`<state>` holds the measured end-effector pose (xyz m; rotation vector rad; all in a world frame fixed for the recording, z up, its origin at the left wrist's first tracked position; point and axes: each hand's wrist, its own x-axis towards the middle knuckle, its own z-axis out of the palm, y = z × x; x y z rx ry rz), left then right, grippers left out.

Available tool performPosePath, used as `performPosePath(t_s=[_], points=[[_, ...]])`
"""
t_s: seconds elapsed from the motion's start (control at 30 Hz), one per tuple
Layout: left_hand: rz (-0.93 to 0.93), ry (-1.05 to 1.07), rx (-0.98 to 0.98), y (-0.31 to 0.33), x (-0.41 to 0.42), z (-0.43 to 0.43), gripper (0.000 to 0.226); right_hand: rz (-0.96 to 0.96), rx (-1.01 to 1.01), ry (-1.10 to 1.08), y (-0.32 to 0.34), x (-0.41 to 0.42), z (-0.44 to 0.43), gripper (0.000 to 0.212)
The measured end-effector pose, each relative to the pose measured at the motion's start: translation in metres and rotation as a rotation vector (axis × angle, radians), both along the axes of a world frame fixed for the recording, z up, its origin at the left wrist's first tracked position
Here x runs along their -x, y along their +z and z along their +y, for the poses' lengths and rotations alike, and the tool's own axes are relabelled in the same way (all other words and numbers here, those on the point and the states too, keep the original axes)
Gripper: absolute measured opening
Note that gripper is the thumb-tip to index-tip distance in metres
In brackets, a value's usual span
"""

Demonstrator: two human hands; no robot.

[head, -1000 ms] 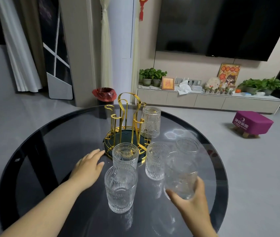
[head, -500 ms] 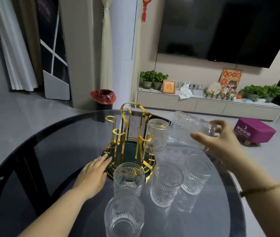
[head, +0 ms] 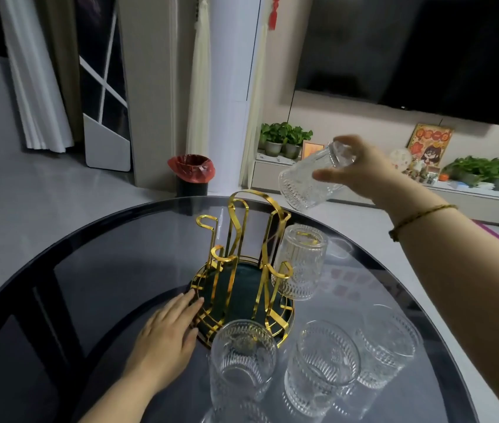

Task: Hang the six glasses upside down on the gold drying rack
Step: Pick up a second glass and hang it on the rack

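Observation:
The gold drying rack (head: 236, 270) stands on a round dark glass table (head: 95, 270), its round base holding a dark green tray. One ribbed glass (head: 300, 264) hangs upside down on the rack's right prong. My right hand (head: 361, 169) grips another ribbed glass (head: 309, 181) by its base, tilted mouth-down above and right of the rack's top. My left hand (head: 166, 334) lies flat on the table with its fingertips touching the rack's base rim. Three glasses stand upright in front: one (head: 242, 361) near the rack, one (head: 321, 370) in the middle, one (head: 388, 346) to the right.
The rim of a further glass (head: 236, 412) shows at the bottom edge. Beyond the table are a bin with a red bag (head: 192, 174), a low cabinet (head: 425, 196) with potted plants, and a wall television (head: 410, 53).
My right hand has raised its glass higher and tipped it further, mouth downward, closer above the rack. My left hand slid forward onto the rack's base rim. The view moved closer.

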<state>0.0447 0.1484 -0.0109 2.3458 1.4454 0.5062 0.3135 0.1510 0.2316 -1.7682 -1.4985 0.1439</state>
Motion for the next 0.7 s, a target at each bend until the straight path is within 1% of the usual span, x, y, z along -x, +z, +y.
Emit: performPosePath(t_s=[0.13,0.37,0.6,0.7], points=[[-0.023,0.016,0.023,-0.002,0.002,0.003,0.052,-0.064,0.108,0.046,-0.009,0.011,0.021,0.076],[-0.060,-0.001,0.041,-0.003,0.003,0.005,0.051,-0.127,0.203,0.080,-0.036,0.025,0.037,0.075],[-0.045,0.001,0.055,-0.003,0.004,0.006,0.053,-0.228,0.381,0.088,-0.063,0.038,0.052,0.078],[-0.051,0.000,0.052,-0.002,0.003,0.007,0.053,-0.254,0.428,0.098,-0.070,0.040,0.056,0.077]])
